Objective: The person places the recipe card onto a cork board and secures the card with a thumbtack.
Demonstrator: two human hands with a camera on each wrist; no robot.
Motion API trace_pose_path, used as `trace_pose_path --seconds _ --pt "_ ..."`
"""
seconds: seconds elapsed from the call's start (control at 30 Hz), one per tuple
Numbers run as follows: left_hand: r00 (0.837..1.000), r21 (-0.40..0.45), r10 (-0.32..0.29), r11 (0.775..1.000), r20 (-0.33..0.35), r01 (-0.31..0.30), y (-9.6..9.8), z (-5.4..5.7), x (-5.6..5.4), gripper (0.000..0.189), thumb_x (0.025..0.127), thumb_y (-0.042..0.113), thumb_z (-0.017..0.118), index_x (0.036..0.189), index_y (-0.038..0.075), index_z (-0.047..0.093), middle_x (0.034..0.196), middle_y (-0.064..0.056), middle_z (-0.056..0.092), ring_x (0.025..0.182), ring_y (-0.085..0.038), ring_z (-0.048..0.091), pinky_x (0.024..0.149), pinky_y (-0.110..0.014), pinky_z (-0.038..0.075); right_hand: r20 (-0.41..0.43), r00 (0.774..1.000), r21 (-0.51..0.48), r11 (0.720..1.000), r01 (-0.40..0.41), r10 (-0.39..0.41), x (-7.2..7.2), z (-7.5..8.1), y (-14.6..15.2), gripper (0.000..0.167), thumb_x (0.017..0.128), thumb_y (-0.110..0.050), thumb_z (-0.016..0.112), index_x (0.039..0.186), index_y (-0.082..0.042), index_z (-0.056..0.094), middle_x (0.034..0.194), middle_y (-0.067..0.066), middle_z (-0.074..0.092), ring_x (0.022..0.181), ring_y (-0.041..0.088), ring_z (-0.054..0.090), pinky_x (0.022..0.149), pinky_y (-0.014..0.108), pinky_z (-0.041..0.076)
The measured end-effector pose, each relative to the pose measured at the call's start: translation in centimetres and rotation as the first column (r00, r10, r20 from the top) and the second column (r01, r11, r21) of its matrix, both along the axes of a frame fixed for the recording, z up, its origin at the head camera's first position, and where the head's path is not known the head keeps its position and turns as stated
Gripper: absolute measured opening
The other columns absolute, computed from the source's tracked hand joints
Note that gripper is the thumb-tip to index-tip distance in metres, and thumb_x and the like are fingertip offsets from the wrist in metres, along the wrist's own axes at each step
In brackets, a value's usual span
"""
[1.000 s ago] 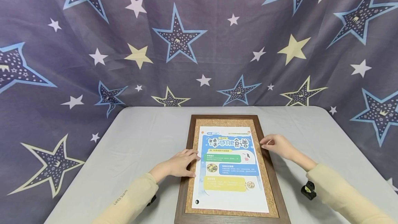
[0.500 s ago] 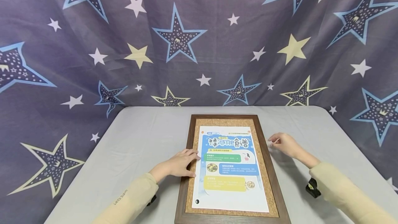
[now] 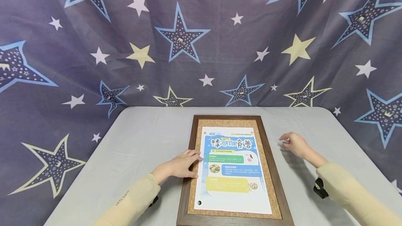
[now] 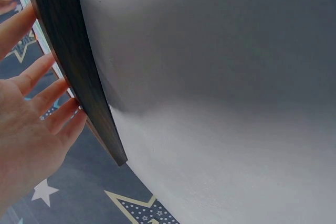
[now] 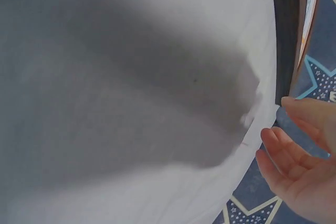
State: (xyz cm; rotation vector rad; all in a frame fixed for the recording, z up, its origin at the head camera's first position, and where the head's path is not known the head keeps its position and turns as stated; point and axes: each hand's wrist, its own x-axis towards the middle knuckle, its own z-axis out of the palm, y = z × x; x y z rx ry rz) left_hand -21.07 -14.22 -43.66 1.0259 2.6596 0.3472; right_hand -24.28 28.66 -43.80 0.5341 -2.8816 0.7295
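A printed poster [image 3: 232,201] with blue, green and yellow panels lies on a cork board [image 3: 226,123] with a dark wooden frame [image 3: 270,149]. Small orange round spots, which look like pins, mark its two upper corners, and a black pin [image 3: 199,203] sits at its lower left. My left hand [image 3: 182,165] rests across the frame's left side, fingers spread and fingertips at the poster's edge; the left wrist view shows them along the frame. To the right of the board, my right hand [image 3: 296,145] hovers over the table, fingers loosely bent. Nothing shows between its fingers [image 5: 273,169] in the right wrist view.
A pale grey cloth covers the table [image 3: 150,132]. Behind and at both sides hangs a dark curtain [image 3: 188,76] printed with stars. A black wrist device [image 3: 320,188] hangs under the right sleeve.
My right hand has moved off the frame's right edge and further to the right, over the table. The left hand, board and poster have stayed in place.
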Motion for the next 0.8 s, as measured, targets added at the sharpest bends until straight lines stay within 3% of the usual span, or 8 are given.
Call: trace_pose_path --seconds 0.8 --pt "1.0 0.002 0.009 1.0 0.001 -0.009 0.0 -0.2 -0.1 0.057 0.078 0.036 0.064 0.125 0.008 0.047 0.138 -0.012 0.031 0.126 -0.029 0.027 0.101 -0.048 0.024 -0.062 0.997 0.082 0.996 0.042 -0.037 -0.8 -1.4 1.6 0.015 0.07 0.008 0.063 0.085 0.009 0.062 0.076 0.016 0.057 0.07 0.027 0.053 0.064 0.043 0.045"
